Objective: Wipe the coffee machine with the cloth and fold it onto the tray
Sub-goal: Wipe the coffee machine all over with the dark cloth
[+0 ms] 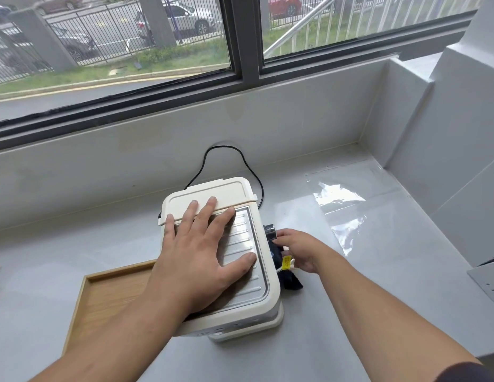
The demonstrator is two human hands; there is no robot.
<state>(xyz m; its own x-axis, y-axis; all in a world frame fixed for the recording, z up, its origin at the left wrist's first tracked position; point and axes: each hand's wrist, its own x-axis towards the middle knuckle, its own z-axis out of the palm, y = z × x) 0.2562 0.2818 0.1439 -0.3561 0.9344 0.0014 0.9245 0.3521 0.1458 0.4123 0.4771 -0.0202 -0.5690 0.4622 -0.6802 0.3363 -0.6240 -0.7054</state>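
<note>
A view from above, looking down over a person's two bare forearms at a cream-coloured coffee machine (221,260) standing on a pale grey surface (350,312) below a wide window (130,51).

The left hand (201,255) lies flat on top of the machine, palm down, fingers straight and spread. Its fingertips reach across the ribbed metal plate (246,260) on the machine's top and onto the cream lid (210,194) behind it. It holds nothing; it only presses on the machine.

The right hand (298,252) is at the machine's right side, just beside a small dark metal knob (269,230) that sticks out from the body. Its fingers are curled around a dark cloth (287,277), which is bunched between the hand and the machine's side wall. The cloth touches the machine's side, and a loose end hangs down below the hand. A small yellow tag (286,262) with a white loop shows on the cloth next to the fingers.

A shallow wooden tray (83,299) lies on the surface to the left of the machine, partly hidden under the left forearm. The cloth is on the opposite side of the machine from the tray.

A black power cord (226,150) loops from behind the machine along the wall. A sheet of clear plastic (345,210) lies flat on the surface to the right, well apart from the right hand.
</note>
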